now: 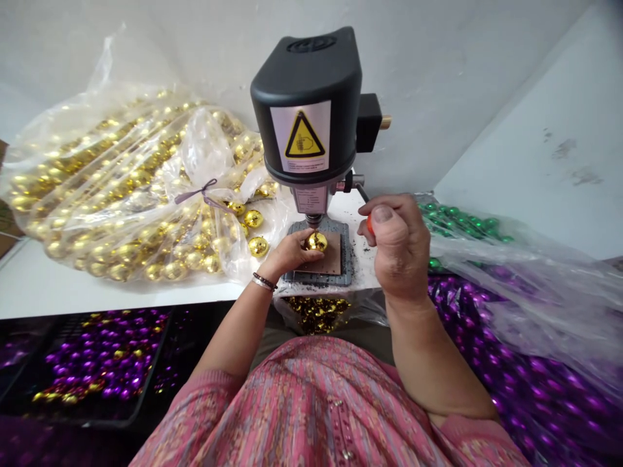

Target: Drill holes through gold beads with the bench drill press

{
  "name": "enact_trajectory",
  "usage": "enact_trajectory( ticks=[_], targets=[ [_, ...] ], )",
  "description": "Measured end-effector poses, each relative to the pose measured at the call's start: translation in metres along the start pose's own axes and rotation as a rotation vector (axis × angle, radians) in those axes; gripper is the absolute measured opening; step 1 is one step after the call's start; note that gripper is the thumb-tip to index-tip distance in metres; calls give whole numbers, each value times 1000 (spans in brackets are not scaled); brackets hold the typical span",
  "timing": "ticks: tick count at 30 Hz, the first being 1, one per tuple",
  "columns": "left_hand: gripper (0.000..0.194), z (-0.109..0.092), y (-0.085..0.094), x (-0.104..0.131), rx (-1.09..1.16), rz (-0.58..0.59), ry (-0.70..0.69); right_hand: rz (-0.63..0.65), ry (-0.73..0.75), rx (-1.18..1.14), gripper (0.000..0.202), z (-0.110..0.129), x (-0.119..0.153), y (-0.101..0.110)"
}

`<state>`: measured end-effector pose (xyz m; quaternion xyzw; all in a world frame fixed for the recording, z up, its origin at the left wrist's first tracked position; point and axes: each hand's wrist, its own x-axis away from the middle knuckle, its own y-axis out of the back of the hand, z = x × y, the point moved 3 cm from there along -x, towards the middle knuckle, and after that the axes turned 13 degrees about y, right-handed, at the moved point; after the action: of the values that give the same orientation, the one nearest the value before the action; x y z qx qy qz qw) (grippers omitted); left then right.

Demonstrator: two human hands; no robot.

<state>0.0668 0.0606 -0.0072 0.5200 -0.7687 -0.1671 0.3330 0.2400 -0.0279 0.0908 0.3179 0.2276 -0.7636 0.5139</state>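
Under the chuck of a black bench drill press [306,84], a shiny gold ball [318,242] rests on a brown board over the grey base [346,259]. My left hand [291,251] grips the ball from the left between thumb and fingers, so part of it is hidden. The drill tip appears to be at the ball's top; whether it has entered I cannot tell. Up on the right, my right hand [396,243] is closed around the red-knobbed end [370,224] of the drill press lever. Dark chips lie scattered around the base.
A large clear bag of gold balls [121,194], tied with a purple string, fills the table's left. Loose gold balls [257,246] lie by it. Purple balls [107,357] sit in a black crate lower left. Green balls [462,220] and purple balls [487,337] lie under plastic on the right.
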Motion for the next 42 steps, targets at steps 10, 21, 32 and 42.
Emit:
enact_trajectory(
  ticks=[10,21,32,42],
  targets=[
    [64,-1,-7,-1,38,-11,-27,62,6,148,35,12,-3,7],
    [54,0,-7,1,6,-28,-75,119,-2,250,37,8,0,6],
    [62,5,-9,-2,12,-38,-66,165,8,207,35,1,2,7],
    [62,5,-7,-1,15,-26,-96,129,152,247,29,-6,12,6]
  ],
)
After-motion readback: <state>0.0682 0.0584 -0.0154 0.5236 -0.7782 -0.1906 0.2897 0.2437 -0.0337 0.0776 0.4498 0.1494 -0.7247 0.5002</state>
